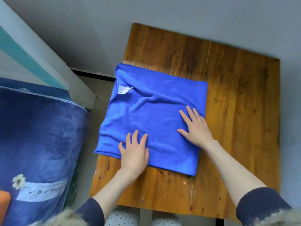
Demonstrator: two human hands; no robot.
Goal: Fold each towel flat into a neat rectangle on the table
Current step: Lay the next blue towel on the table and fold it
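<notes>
Dark navy sleeves (91, 212) pushed up, fur trim (65, 219), white dotted trousers (123, 216).

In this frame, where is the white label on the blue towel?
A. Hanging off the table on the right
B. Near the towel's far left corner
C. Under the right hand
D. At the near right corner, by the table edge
B: the white label sits near the far left corner of the blue towel, well away from both flat hands, left and right.

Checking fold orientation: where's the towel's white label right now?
In the head view, the white label lies at the blue towel's far-left corner, near the wooden table's left edge, away from both hands.
</notes>
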